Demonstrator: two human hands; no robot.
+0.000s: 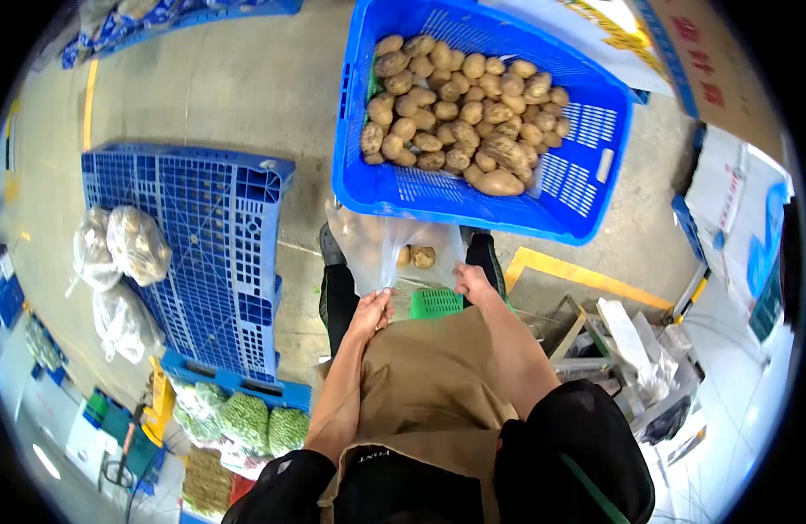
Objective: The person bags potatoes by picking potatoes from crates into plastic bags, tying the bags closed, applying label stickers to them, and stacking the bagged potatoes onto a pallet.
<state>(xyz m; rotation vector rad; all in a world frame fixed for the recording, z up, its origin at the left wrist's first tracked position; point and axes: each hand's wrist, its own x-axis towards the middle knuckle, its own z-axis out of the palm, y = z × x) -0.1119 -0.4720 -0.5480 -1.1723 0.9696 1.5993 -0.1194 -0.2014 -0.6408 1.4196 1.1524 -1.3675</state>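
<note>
Left hand (374, 314) and right hand (474, 283)—each grip pinched on the clear bag (368, 249). Potatoes (423, 256) show within, below the blue crate (586, 205).

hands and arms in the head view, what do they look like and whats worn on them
The left hand and right hand are ungloved, forearms uncovered. Black fabric sleeves end near the elbows; the right one carries a thin green stripe.
</note>
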